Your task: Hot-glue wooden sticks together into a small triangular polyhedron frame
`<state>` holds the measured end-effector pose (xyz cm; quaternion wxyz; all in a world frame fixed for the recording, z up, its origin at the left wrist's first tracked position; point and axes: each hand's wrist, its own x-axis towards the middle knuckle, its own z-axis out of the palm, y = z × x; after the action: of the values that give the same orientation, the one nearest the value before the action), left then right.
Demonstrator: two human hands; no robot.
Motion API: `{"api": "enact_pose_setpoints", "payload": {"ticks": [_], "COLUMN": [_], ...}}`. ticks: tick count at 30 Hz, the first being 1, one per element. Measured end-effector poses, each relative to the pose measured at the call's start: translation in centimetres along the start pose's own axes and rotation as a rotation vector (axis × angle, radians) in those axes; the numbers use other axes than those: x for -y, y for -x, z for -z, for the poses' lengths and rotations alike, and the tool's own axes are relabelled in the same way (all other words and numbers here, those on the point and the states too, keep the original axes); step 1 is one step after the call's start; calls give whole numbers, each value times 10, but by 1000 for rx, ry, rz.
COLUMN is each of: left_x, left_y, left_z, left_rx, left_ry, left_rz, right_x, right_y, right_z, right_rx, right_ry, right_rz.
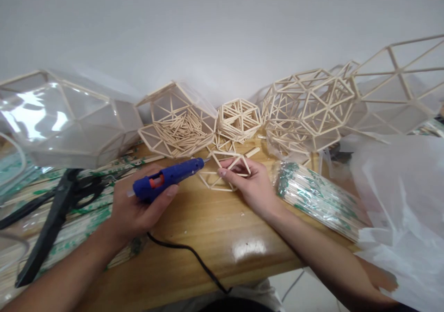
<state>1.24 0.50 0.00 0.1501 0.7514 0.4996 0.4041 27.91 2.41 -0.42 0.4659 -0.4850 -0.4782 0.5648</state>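
Note:
My left hand point(133, 205) is wrapped round a blue hot glue gun point(169, 177). Its nozzle points right and meets the left side of a small frame of wooden sticks point(227, 189). Between thumb and fingers, my right hand point(251, 182) grips that frame, which is built of joined triangles, and holds it just over the wooden table point(204, 228). Behind it stand a small stick ball point(240, 117) and an open stick frame lined with sheet point(173, 87), with many short sticks point(185, 131) heaped inside.
Larger stick frames point(312, 99) stand along the wall at right, and a sheet-covered one point(76, 117) at left. Black-handled cutters point(52, 228) lie on packs of sticks at left. A wrapped stick bundle point(319, 196) and white plastic bag point(409, 187) sit right. A black cord point(194, 252) crosses the table.

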Motion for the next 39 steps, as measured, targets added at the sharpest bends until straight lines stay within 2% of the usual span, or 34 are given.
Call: {"api": "enact_pose_setpoints", "payload": {"ticks": [3, 6, 10, 12, 20, 30, 35, 39], "left_x": [-9, -14, -10, -9, -10, -11, -11, -8], "left_y": [-4, -1, 6, 7, 5, 4, 4, 10], "left_z": [2, 3, 6, 8, 7, 9, 9, 9], "left_rx": [-6, -18, 56, 52, 65, 102, 85, 107], "left_ry": [-68, -190, -314, -353, -329, -305, -309, -299], "left_rz": [-205, -344, -404, -429, -433, -432, -426, -369], "right_x": [1, 2, 0, -2, -4, -7, -6, -6], "right_y": [2, 5, 7, 7, 6, 10, 10, 10], "right_z": [-2, -4, -7, -8, -9, -9, -8, -6], "right_rx": [0, -22, -38, -34, -33, -39, -39, -35], "right_ry": [41, 79, 122, 119, 98, 146, 181, 207], "right_rz": [48, 76, 81, 75, 42, 165, 209, 235]}}
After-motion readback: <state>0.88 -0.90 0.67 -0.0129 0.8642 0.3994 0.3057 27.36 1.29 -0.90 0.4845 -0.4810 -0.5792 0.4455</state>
